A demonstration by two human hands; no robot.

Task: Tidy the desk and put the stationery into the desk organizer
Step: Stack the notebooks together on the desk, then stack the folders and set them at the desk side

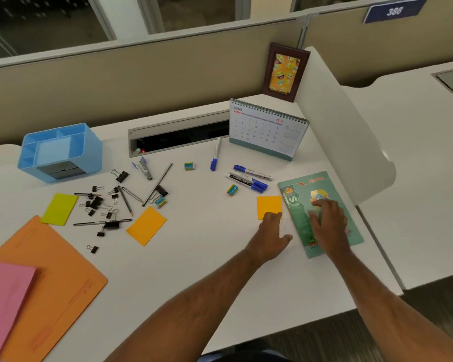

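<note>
The blue desk organizer (60,150) stands at the back left of the white desk. Black binder clips (97,202), pencils (157,184), a stapler (145,168), erasers (232,190) and blue markers (251,176) lie scattered across the middle. A green notebook (301,205) lies at the right; my right hand (327,223) rests flat on its cover. My left hand (272,231) lies with its fingers on the near edge of an orange sticky pad (268,205) just left of the notebook.
An orange folder (55,270) and pink paper (5,296) lie at the near left. Yellow-green (60,209) and orange (147,226) sticky pads sit mid-desk. A desk calendar (267,129), a photo frame (285,71) and a cable slot (178,134) stand at the back.
</note>
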